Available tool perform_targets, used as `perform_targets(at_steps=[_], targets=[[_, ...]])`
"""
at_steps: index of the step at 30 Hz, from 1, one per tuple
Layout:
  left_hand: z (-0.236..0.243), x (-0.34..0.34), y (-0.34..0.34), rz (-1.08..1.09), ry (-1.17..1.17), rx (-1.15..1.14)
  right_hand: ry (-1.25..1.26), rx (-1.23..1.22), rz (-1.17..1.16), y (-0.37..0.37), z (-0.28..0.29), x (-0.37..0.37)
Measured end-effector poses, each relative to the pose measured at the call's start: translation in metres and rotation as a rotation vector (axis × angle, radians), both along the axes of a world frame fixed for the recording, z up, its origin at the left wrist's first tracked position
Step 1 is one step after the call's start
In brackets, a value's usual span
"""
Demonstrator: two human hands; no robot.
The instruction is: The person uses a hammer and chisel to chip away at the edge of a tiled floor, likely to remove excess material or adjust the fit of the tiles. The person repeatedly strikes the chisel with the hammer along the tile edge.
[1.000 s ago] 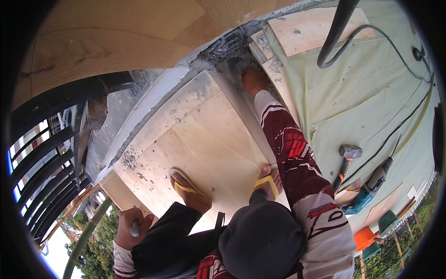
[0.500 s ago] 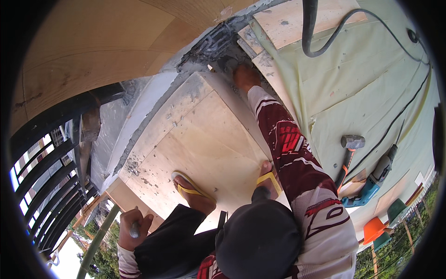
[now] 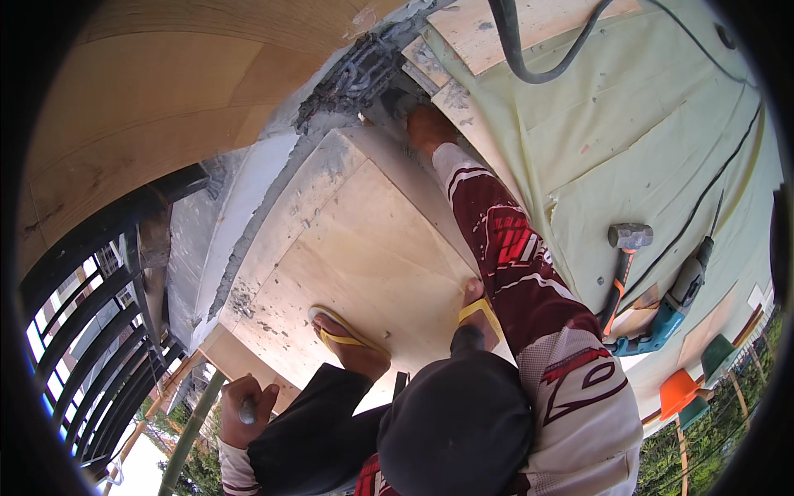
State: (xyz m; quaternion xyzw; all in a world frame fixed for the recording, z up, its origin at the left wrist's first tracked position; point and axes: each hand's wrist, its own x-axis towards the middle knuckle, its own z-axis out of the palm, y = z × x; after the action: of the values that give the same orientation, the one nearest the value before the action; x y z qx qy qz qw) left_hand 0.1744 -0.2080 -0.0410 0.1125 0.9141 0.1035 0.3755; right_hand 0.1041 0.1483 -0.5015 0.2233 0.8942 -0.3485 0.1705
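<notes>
My right arm stretches far forward, and my right hand [image 3: 430, 129] is down in a narrow gap beside broken concrete [image 3: 351, 78] with exposed metal. Its fingers look curled by a dark grey piece [image 3: 398, 102], which is too unclear to name. At the lower left my left hand [image 3: 246, 412] is closed around a grey metal rod [image 3: 248, 409], whose rounded end shows between thumb and fingers. Between the hands lies a pale wooden board [image 3: 372, 240] with grey crumbs on it; my sandalled feet [image 3: 351, 343] stand on it.
A sledgehammer [image 3: 630, 238] and a blue power drill [image 3: 668, 310] with a long bit lie on a pale green sheet [image 3: 628, 165] at right. A thick grey hose [image 3: 542, 77] hangs over the far right. Black railings [image 3: 87, 331] stand at left, an orange chair [image 3: 678, 394] at lower right.
The view has shifted slightly, so most things sit a little differently in the picture. My right hand stays down in the gap, and my left hand keeps its hold on the metal rod.
</notes>
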Motion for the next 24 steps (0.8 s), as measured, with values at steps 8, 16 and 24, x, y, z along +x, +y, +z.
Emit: perform_targets(at_steps=[8,16,24], targets=[[0.002,-0.001,0.004,-0.036,0.012,-0.040,-0.135,-0.096,0.035,-0.015,0.005,0.023],[0.001,0.002,0.007,-0.069,0.033,0.053,-0.100,-0.088,-0.353,-0.018,0.000,0.012],[0.000,-0.001,0.014,-0.071,-0.007,0.034,-0.107,-0.086,-0.226,0.001,0.015,0.005]])
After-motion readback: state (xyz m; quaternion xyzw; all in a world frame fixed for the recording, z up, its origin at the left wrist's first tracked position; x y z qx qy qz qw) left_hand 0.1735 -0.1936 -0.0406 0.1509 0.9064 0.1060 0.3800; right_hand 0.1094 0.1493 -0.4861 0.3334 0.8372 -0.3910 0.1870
